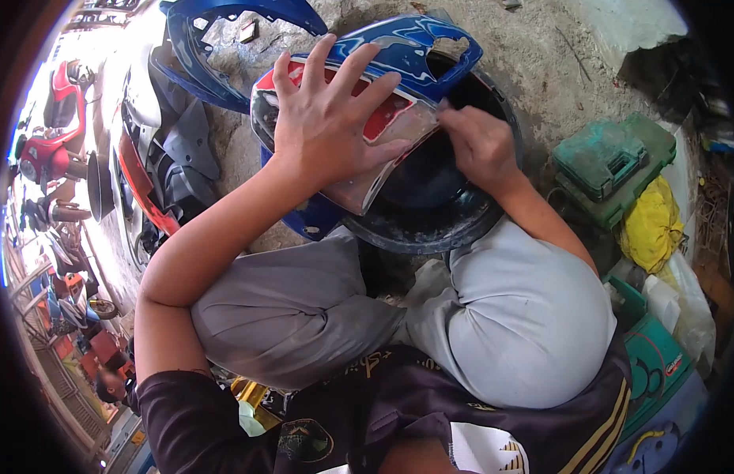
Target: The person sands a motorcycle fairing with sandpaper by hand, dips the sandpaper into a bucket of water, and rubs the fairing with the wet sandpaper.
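Observation:
A motorcycle body panel (388, 118), red with a dull grey sanded-looking border, lies tilted over a black basin (430, 234). My left hand (323, 118) is open on it, palm down with the fingers spread across the red part. At the panel's right edge is my right hand (481, 146), its fingers curled together; whatever they may hold is hidden. Just beyond my left fingertips, a blue panel with white streaks (383, 39) rests against the basin. Another blue, curved panel (201, 75) lies on the ground to its left.
Green tool cases (600, 162) and a yellow plastic bag (651, 225) are on the right. Dark and red motorcycle panels (189, 142) stand along the left. A red motorcycle (54, 150) and another person (110, 383) are farther left. Rough concrete ground (533, 71) surrounds the basin.

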Demonstrator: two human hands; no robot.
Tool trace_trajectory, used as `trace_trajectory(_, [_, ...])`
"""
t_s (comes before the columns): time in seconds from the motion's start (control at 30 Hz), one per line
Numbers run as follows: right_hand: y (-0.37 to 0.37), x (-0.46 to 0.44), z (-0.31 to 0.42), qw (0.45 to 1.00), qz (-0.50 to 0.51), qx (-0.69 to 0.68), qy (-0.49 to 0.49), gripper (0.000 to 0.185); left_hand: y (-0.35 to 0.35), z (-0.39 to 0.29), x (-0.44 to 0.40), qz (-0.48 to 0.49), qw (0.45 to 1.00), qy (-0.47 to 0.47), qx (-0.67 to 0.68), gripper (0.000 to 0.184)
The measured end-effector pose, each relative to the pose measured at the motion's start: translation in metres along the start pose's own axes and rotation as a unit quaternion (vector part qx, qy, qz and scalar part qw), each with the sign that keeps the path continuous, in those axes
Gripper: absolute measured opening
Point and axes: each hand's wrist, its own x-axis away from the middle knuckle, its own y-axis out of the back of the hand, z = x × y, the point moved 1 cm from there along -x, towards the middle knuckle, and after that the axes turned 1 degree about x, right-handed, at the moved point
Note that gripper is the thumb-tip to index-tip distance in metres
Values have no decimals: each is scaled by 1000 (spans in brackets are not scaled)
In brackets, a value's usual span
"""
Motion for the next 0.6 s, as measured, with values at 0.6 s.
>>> trace_trajectory(0.6, [7, -16, -1, 998, 27, 58, 24, 19, -1, 3, -2, -20, 1000, -12, 6, 77])
